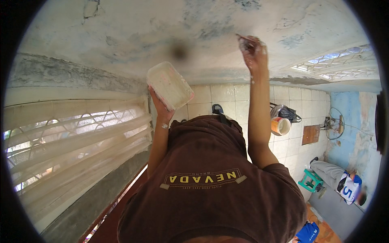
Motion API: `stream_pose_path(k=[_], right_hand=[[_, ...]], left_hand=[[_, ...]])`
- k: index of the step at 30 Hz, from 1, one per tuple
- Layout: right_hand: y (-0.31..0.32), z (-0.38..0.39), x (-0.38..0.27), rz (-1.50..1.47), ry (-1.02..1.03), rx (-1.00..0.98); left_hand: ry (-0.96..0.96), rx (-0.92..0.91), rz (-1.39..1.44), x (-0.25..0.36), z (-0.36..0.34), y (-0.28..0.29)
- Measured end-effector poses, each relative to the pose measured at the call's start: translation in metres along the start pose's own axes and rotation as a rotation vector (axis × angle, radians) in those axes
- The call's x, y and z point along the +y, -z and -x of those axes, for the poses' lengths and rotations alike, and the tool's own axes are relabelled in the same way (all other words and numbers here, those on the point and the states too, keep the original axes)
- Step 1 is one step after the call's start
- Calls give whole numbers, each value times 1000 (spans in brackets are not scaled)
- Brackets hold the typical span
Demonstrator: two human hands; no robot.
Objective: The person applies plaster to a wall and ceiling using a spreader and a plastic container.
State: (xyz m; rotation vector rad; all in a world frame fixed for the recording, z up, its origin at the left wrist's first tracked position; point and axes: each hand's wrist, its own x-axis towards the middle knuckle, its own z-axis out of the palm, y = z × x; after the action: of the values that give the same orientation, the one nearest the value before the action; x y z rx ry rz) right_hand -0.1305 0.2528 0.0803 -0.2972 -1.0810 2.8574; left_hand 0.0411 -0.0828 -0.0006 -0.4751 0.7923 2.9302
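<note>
A whitish rectangular plastic tub (169, 84) with smears on its inside rests in my left hand (159, 101), whose fingers wrap its lower left side. My right hand (253, 52), spattered with white, is raised close to the patchy wall (162, 28). Its fingers are closed together, and a thin edge juts out at the fingertips; what it belongs to I cannot make out. White and grey-blue blotches cover the wall around that hand.
Left of me, a sheer curtain (81, 133) hangs over a grilled window. On the tiled floor (223, 94) at right stand a bucket (280, 126) and a black bag (288, 112). Farther right are a green stool (311, 180) and a seated person (344, 182). Another grilled window (336, 65) is upper right.
</note>
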Motion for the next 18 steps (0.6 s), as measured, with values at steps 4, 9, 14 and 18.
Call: stream_pose_path(k=[4, 9, 14, 18], right_hand=[[13, 50, -34, 34, 357, -271], [71, 54, 21, 284, 195, 197], [116, 30, 118, 265, -149, 266], [102, -22, 119, 120, -108, 42]], left_hand=[[-5, 30, 68, -5, 2, 1], [-20, 21, 30, -12, -2, 9], [-20, 56, 2, -7, 2, 3], [-5, 40, -25, -2, 0, 3]])
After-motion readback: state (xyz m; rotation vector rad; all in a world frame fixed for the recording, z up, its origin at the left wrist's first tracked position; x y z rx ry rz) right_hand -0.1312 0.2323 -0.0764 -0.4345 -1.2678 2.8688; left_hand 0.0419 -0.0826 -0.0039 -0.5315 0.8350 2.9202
